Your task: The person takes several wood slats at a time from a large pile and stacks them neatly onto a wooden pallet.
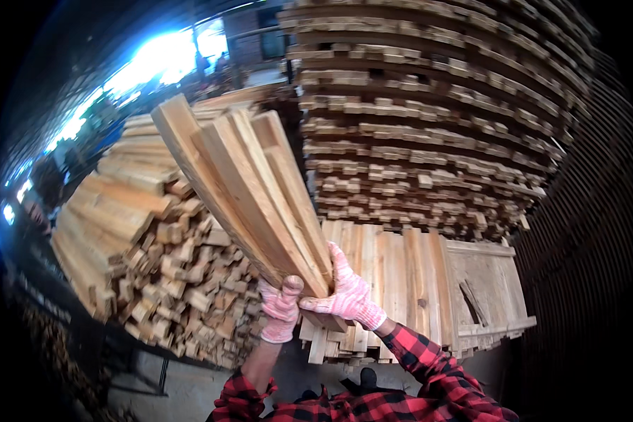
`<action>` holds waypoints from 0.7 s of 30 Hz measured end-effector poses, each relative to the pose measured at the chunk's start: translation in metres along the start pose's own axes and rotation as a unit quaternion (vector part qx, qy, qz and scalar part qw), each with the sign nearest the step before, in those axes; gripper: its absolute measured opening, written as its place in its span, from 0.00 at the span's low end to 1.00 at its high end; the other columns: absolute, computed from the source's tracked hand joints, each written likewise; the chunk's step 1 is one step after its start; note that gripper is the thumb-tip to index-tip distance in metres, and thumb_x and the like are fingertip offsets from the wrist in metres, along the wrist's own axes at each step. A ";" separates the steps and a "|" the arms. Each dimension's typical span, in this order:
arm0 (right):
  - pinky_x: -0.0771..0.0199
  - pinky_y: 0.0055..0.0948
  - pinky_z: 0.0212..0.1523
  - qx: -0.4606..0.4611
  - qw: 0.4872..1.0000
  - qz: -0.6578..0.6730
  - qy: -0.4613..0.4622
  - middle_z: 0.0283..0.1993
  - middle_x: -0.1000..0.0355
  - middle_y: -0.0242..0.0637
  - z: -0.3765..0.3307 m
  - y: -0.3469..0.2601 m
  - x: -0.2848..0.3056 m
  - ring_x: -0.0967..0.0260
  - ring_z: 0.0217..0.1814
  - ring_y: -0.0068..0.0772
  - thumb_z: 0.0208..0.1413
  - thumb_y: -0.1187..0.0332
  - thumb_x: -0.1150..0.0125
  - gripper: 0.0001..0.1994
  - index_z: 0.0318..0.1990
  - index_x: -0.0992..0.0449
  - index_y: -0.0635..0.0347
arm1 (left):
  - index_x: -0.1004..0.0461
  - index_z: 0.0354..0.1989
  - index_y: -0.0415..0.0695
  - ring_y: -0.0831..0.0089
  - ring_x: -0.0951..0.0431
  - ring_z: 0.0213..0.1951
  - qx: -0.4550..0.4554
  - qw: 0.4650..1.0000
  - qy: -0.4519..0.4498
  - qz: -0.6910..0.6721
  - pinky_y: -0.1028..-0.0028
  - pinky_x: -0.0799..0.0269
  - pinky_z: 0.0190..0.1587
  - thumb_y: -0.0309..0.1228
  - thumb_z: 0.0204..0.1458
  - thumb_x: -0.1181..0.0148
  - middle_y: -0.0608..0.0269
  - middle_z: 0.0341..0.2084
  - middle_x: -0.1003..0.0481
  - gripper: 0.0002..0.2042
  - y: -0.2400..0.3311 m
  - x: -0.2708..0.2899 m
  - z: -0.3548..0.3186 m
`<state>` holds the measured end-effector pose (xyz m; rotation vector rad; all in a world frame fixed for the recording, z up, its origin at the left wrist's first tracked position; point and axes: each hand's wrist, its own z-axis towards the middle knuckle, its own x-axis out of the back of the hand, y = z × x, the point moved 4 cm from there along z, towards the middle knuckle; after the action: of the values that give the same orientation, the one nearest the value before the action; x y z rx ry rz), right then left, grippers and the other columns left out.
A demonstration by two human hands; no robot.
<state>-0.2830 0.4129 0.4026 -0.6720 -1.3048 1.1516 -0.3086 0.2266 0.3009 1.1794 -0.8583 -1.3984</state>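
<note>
A bundle of several wooden planks (250, 190) is held up in front of me, tilted with its far ends toward the upper left. My left hand (280, 309), in a pink-and-white knit glove, grips the near end from the left, thumb on top. On the right side of the same end, my right hand (348, 290), in a matching glove, is closed round the planks. The fingers under the wood are hidden. Below and to the right of the bundle lies a low layer of planks (394, 281), set side by side.
A large heap of cut planks (183, 281) stands at the left, ends facing me. At the back right rises a tall layered stack of boards (429, 126). A wooden panel (482, 288) with a dark splinter lies right of the plank layer. A dark ribbed wall (584, 232) borders the right.
</note>
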 end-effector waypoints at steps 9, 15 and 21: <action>0.38 0.38 0.70 -0.046 0.980 -0.016 0.192 0.72 0.42 0.56 -0.039 0.140 0.038 0.40 0.73 0.44 0.35 0.43 0.17 0.71 0.77 0.66 0.64 | 0.35 0.52 0.38 0.71 0.36 0.26 0.506 0.376 -0.343 -0.697 0.80 0.31 0.25 0.44 0.63 0.46 0.60 0.34 0.34 0.21 -0.200 -0.102 0.018; 0.52 0.34 0.76 -0.024 0.985 0.144 0.095 0.78 0.51 0.51 -0.065 0.125 0.105 0.55 0.80 0.38 0.46 0.47 0.22 0.59 0.77 0.58 0.61 | 0.35 0.62 0.44 0.66 0.22 0.47 0.254 0.862 -0.335 -0.283 0.72 0.21 0.41 0.64 0.58 0.46 0.54 0.51 0.26 0.37 -0.077 -0.139 0.067; 0.40 0.41 0.71 -0.124 0.971 -0.120 0.164 0.70 0.41 0.57 -0.120 0.135 0.130 0.43 0.74 0.53 0.54 0.42 0.33 0.45 0.73 0.42 0.57 | 0.42 0.70 0.48 0.57 0.33 0.64 0.328 0.850 -0.351 -0.216 0.54 0.35 0.67 0.77 0.44 0.48 0.58 0.61 0.30 0.53 -0.156 -0.226 -0.023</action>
<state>-0.2197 0.6034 0.3062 -0.8229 -1.2155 0.6552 -0.3405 0.4778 0.1915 1.4318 -1.7729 -2.0536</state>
